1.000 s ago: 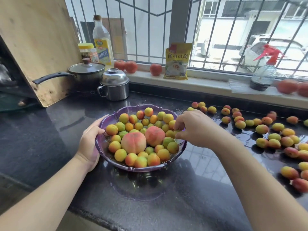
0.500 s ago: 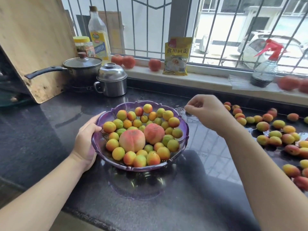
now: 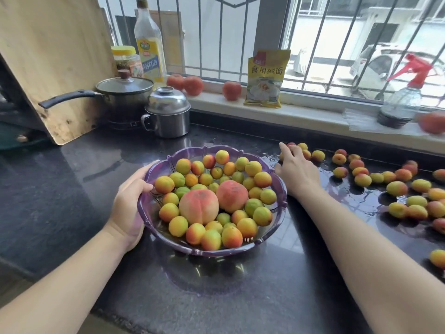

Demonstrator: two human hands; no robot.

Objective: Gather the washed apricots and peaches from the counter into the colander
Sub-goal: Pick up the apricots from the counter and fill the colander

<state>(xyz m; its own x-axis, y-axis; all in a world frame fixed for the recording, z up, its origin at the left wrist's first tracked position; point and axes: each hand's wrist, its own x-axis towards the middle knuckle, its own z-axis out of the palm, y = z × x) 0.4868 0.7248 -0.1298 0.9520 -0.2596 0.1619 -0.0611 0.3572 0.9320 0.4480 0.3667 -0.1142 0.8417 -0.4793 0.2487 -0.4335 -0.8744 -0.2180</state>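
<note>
A purple colander (image 3: 280,189) stands on the wet black counter, heaped with several apricots and two big peaches (image 3: 199,207). My left hand (image 3: 131,201) grips its left rim. My right hand (image 3: 296,168) reaches past the colander's right side with fingers spread, over a small cluster of apricots (image 3: 317,155) near the back edge; it holds nothing that I can see. Several loose apricots (image 3: 397,188) lie scattered over the counter to the right.
A lidded saucepan (image 3: 124,92) and a steel pot (image 3: 167,112) stand behind the colander, beside a leaning wooden board (image 3: 48,56). The windowsill holds tomatoes (image 3: 192,85), an oil bottle (image 3: 149,44), a yellow packet (image 3: 266,78) and a spray bottle (image 3: 404,100).
My right hand left the colander's rim, rose, then moved right and back to the apricots on the counter, fingers opening. My left hand stayed on the rim.
</note>
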